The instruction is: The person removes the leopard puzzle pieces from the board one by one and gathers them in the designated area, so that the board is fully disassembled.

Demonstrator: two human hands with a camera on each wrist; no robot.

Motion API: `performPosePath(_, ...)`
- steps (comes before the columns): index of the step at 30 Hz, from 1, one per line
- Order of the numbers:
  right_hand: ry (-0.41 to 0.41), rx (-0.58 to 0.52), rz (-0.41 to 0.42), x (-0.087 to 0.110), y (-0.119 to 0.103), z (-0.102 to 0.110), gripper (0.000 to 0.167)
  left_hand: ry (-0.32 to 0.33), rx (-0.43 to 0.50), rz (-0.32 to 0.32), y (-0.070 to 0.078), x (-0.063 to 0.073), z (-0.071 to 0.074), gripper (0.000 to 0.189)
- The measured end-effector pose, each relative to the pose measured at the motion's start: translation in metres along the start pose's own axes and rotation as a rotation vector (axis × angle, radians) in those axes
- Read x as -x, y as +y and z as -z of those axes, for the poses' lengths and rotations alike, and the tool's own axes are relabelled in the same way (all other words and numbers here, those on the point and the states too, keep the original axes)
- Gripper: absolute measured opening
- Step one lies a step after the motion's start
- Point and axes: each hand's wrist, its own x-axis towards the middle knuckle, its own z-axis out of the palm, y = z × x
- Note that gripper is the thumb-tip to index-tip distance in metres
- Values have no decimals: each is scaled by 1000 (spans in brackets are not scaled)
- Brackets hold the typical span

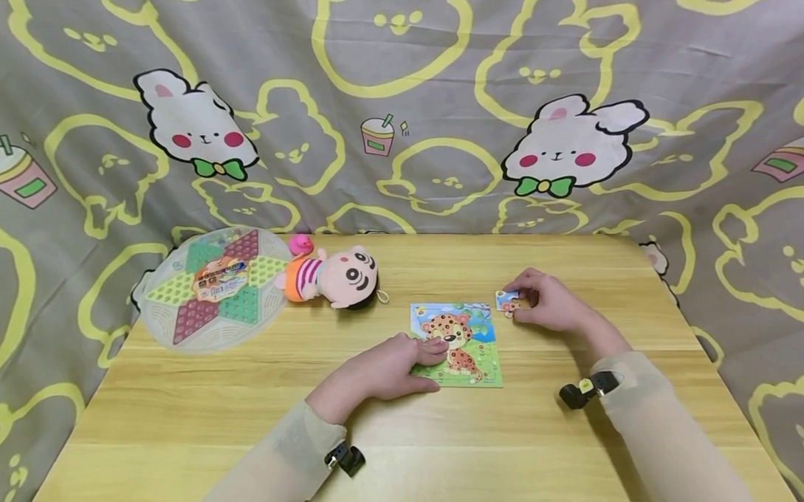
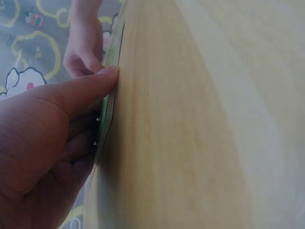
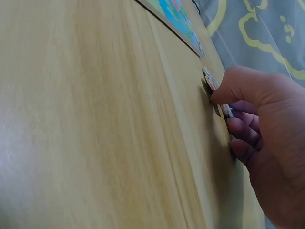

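Note:
A leopard jigsaw puzzle point(image 1: 472, 356) in a flat square board lies on the table. My left hand point(image 1: 389, 362) holds it at its near left corner, fingers over the picture and thumb at the front edge. Seen from the left wrist, the thumb point(image 2: 90, 90) meets the board's rim. Beyond the puzzle's right side, my right hand point(image 1: 546, 299) pinches a small blue and orange puzzle piece point(image 1: 506, 300) between thumb and fingers. The right wrist view shows the piece point(image 3: 212, 82) tilted on edge close above the table; whether it is one piece or several I cannot tell.
A round Chinese checkers board point(image 1: 158, 322) lies at the far left. Beside it are a plush doll point(image 1: 339, 275) on its back and a small pink duck point(image 1: 300, 244). A patterned curtain point(image 1: 437, 109) hangs behind the wooden table point(image 1: 449, 449).

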Motion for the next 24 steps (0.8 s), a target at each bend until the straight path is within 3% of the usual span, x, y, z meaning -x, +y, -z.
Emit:
performPosePath(13,21,-38,1,5,-5,2,50,-17,-35,-6,7,-1,2,59)
performPosePath(17,47,-43,34,5,-18,4,54,-5,-56,-17,7,1,3,60)
performPosePath(24,9,-62,110,0,-46,1,48,48,-59,-59,12,1,6,62)
